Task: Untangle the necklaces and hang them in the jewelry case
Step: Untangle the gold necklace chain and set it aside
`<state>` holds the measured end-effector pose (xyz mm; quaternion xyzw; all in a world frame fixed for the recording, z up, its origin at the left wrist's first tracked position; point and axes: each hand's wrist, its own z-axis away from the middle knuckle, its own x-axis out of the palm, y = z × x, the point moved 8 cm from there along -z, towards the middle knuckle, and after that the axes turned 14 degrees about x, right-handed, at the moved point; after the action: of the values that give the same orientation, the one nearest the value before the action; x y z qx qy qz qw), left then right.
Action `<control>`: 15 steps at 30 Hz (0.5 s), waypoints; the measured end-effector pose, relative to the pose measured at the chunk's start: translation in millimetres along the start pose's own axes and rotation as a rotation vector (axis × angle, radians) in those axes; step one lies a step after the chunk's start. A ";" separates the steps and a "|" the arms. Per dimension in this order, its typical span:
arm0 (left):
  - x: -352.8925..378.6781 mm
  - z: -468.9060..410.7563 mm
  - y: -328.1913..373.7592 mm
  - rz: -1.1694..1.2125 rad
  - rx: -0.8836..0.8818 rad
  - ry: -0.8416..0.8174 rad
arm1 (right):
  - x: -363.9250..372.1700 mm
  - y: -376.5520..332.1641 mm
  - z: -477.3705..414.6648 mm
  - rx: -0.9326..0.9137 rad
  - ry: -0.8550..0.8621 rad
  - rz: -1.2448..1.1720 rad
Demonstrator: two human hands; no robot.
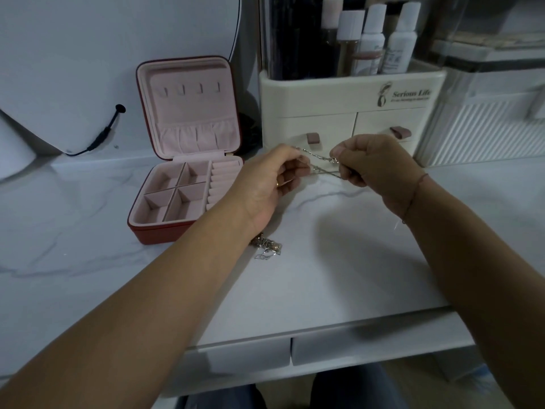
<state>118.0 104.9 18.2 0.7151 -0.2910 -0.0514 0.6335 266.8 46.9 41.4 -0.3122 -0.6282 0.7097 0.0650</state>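
A thin silver necklace chain [320, 163] is stretched in the air between both hands, above the marble tabletop. My left hand [271, 181] pinches its left end and my right hand [374, 166] pinches its right end, where a small clasp shows. A small tangled heap of other necklaces [267, 246] lies on the table, partly hidden under my left wrist. The red jewelry case [147, 231] stands open at the left, with a pink lining, several small hooks [190, 89] in its upright lid and nothing hanging on them.
A cream cosmetics organizer [348, 95] with drawers and several bottles stands right behind my hands. A clear ribbed box [486, 128] sits at the far right. A white mirror base with a black cable [101, 134] is at the left. Two drawer fronts [324, 343] run along the table's near edge.
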 end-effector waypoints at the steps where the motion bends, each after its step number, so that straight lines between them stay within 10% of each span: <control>1: 0.7 0.5 -0.3 0.024 -0.007 -0.007 | -0.8 0.3 -0.4 -0.006 0.010 0.014; 15: 3.5 3.6 -1.6 0.067 0.016 -0.049 | 0.3 7.3 -0.3 0.150 -0.154 -0.432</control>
<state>119.7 100.1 17.1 0.7085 -0.3308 -0.0452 0.6218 268.9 45.9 34.5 -0.1098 -0.6290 0.7457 0.1903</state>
